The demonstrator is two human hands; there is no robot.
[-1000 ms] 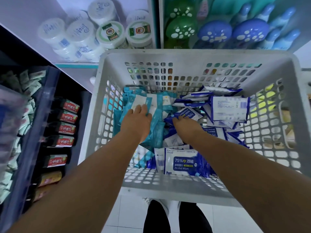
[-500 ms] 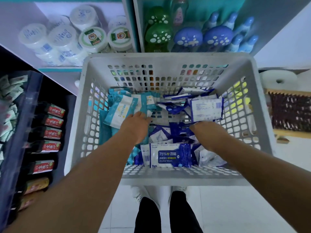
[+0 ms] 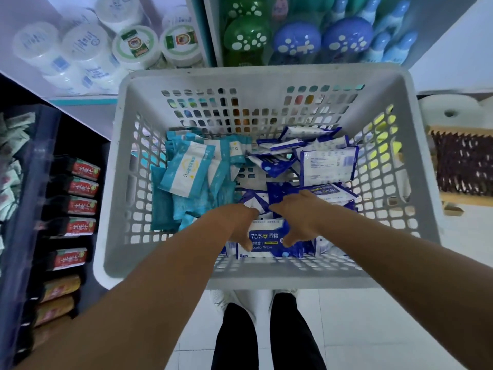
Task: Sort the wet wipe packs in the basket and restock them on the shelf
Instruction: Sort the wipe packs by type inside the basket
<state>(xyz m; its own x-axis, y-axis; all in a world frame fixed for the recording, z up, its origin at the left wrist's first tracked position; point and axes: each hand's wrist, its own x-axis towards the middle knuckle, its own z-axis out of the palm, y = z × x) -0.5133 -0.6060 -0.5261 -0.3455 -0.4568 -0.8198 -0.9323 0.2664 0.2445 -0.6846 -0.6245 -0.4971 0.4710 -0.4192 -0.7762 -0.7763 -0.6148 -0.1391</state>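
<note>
A white perforated basket holds two heaps of wet wipe packs: teal-and-white packs on the left and dark blue alcohol wipe packs on the right. Both hands are inside, near the front wall. My left hand and my right hand grip the two ends of a blue "75% Alcohol Wipes" pack, thumbs on its face. My fingertips are hidden behind the pack.
Shelves beyond the basket carry white tubs and green and blue bottles. A dark rack of red-labelled packets stands on the left. A wooden rack and a white roll are at the right. White tiled floor lies below.
Both hands drew back from the middle of the heaps to the front of the basket and took hold of the blue alcohol wipe pack from either side.
</note>
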